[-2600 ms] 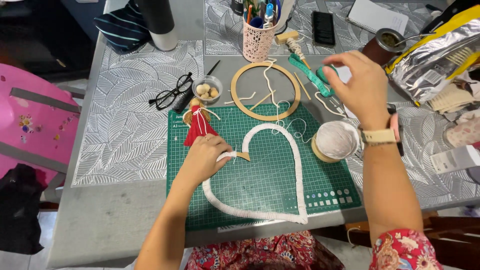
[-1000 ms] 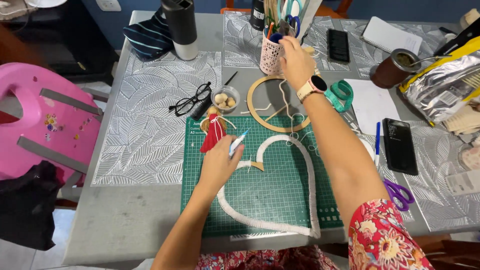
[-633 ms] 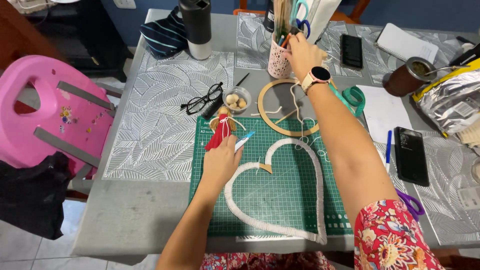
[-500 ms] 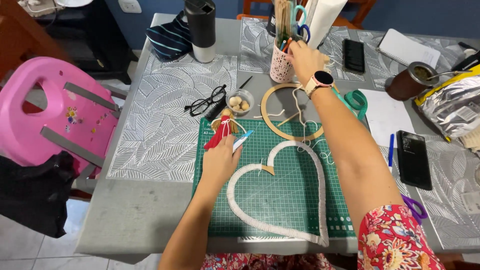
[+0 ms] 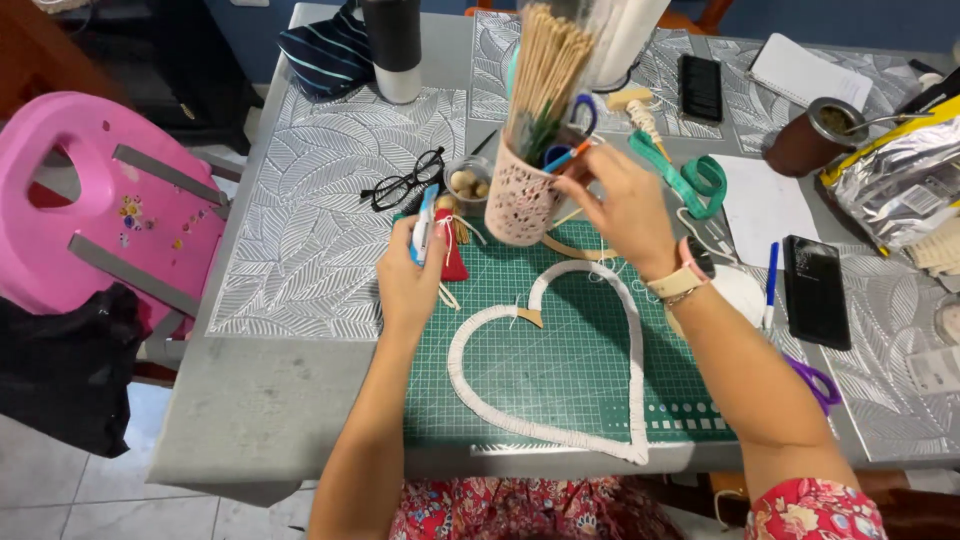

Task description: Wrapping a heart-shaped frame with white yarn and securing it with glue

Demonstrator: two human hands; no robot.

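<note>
Fingers (image 5: pixel 590 170) of right hand (image 5: pixel 625 205) pinching a pen in pink cup (image 5: pixel 520 200), frame centre; left hand (image 5: pixel 410 280) clenching glue tube (image 5: pixel 425 225); heart frame (image 5: pixel 560 360) wrapped, apparently nearly finished.

grey table (image 5: pixel 270 420), green cutting mat (image 5: pixel 560 380)

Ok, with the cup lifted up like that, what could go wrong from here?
The right hand grips the pink cup near its rim, off the green mat; crammed with tall sticks, it could tip and spill them. It hangs over the heart frame, so falling tools might snag its wrapping. The left hand holds a small tube near the glasses.
</note>
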